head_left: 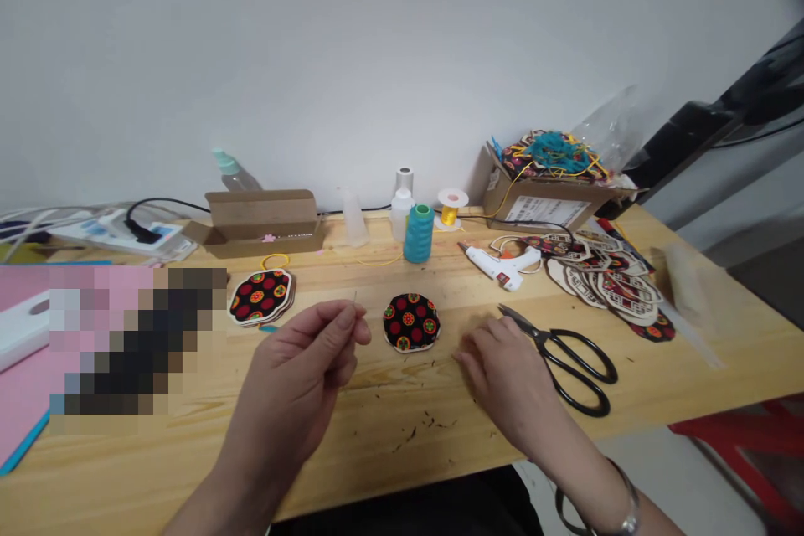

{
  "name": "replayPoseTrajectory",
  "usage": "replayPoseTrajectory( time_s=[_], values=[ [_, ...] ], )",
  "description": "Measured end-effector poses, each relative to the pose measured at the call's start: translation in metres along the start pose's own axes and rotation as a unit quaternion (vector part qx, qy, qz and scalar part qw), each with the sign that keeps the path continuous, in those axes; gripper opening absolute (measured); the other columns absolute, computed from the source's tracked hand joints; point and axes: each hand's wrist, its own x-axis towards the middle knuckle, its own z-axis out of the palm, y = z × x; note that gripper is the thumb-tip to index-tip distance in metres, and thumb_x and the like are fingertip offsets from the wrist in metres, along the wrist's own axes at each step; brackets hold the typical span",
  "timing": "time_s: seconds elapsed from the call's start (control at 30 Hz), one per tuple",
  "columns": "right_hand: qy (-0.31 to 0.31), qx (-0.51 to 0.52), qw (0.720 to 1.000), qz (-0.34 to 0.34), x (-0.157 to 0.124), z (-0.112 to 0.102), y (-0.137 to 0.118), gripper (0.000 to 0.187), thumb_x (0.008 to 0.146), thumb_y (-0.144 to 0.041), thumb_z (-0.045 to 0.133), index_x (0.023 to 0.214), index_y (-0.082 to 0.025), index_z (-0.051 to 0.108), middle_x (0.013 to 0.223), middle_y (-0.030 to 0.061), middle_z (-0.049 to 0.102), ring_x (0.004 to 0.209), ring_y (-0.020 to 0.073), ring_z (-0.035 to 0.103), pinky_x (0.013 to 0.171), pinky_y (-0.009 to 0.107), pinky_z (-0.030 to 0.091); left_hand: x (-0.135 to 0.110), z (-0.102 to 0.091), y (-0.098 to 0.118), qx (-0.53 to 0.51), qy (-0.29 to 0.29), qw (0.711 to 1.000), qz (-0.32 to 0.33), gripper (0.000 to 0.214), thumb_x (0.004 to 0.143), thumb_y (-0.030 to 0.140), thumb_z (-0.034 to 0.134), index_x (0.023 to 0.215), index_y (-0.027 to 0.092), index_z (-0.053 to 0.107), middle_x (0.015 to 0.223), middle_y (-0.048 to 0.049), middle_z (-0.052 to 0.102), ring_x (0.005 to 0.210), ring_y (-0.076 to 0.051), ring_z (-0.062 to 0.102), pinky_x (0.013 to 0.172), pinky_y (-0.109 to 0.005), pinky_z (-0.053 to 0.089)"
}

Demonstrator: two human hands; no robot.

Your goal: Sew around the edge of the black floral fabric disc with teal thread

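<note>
My left hand (314, 360) is raised over the table with thumb and forefinger pinched on a thin needle (355, 298), whose tip shows above them. To its right lies a rounded fabric patch (411, 322), black with red and orange flower circles and a pale edge. My right hand (502, 373) rests on the wood right of the patch, fingers loosely bent and nothing visible in them. Black-handled scissors (574, 364) lie against its far side, blades pointing left. A stack of similar patches (260, 297) sits beyond my left hand.
Behind the patch stand a teal thread cone (419, 234), a yellow thread spool (450, 209) and a white bottle (400, 213). A glue gun (506, 264), loose cut pieces (609, 276) and a filled cardboard box (546, 205) occupy the right. An open carton (264, 226) stands back left.
</note>
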Motion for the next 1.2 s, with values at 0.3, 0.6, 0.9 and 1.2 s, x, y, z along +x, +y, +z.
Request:
replayPoseTrajectory(
  time_s=[0.3, 0.6, 0.9, 1.2],
  values=[
    [0.012, 0.066, 0.998, 0.023, 0.002, 0.009, -0.005, 0.017, 0.079, -0.007, 0.046, 0.067, -0.016, 0.055, 0.071, 0.0073, 0.057, 0.071, 0.0203, 0.049, 0.064, 0.033, 0.039, -0.002, 0.012, -0.026, 0.019, -0.042, 0.998, -0.041, 0.012, 0.073, 0.024, 0.065, 0.07, 0.013, 0.065, 0.062, -0.0003, 0.059, 0.041, -0.002, 0.028, 0.037, -0.016, 0.019],
    [-0.003, 0.513, 0.848, 0.129, 0.015, -0.019, -0.026, 0.016, 0.08, -0.027, 0.051, 0.067, -0.017, 0.052, 0.06, -0.0022, 0.048, 0.056, 0.0107, 0.042, 0.052, 0.022, 0.036, -0.003, 0.034, -0.038, -0.001, -0.048, 0.996, -0.073, 0.018, 0.07, 0.029, 0.067, 0.073, 0.011, 0.068, 0.043, 0.0075, 0.038, 0.041, -0.004, 0.023, 0.039, -0.02, 0.015],
    [0.075, 0.515, 0.848, 0.097, 0.022, -0.016, -0.044, 0.012, 0.078, -0.018, 0.052, 0.067, -0.017, 0.055, 0.1, 0.0073, 0.052, 0.103, 0.0201, 0.046, 0.092, 0.036, 0.037, -0.007, 0.035, -0.044, 0.001, -0.041, 0.995, -0.093, 0.018, 0.072, 0.03, 0.064, 0.069, 0.013, 0.063, 0.041, 0.0092, 0.035, 0.038, -0.004, 0.021, 0.038, -0.019, 0.013],
    [0.018, 0.681, 0.712, 0.17, 0.028, -0.011, -0.056, 0.017, 0.076, -0.028, 0.055, 0.064, -0.016, 0.051, 0.106, 0.0061, 0.045, 0.082, 0.0134, 0.053, 0.067, 0.024, 0.047, -0.009, 0.03, -0.045, 0.044, -0.061, 0.996, -0.054, 0.021, 0.076, 0.031, 0.061, 0.065, 0.013, 0.064, 0.041, 0.0078, 0.036, 0.039, -0.005, 0.024, 0.039, -0.02, 0.015]
  ],
)
